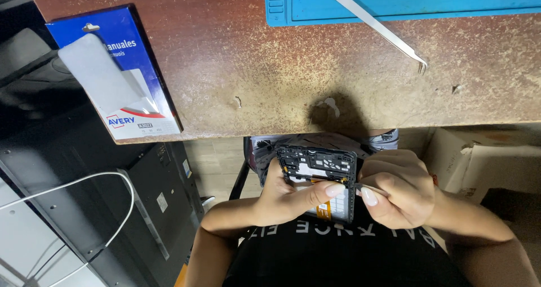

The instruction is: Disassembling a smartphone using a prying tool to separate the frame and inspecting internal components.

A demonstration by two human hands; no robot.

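Basically one view, head camera looking down. Left hand (282,197) grips an opened phone frame (318,177), black, back cover off, inner boards and an orange flex patch showing; thumb lies across its lower part, fingers wrapped behind, probably to steady it and keep the open side up. The frame is not on the desk (225,67): it is held in the air below the desk's near edge, over the person's lap and black shirt. Right hand (397,191) is closed around a thin dark tool (366,189), its tip touching the frame's right edge, a pinch-like grip that suits fine prying or poking. Tool type hard to make out, most of it is buried in the fist.

On the desk, a blue work mat (394,5) sits at the far edge, cut off by the picture top; metal tweezers (380,27) lie diagonally half on the mat, tips off it on bare wood, within reach. A blue-and-white label pack (115,73) overhangs the desk's left edge. Below left, a dark cabinet (112,208) with a white cable (84,197); at right, a cardboard box (484,163), partly cut off. Lower part of the frame is hidden by the thumb.
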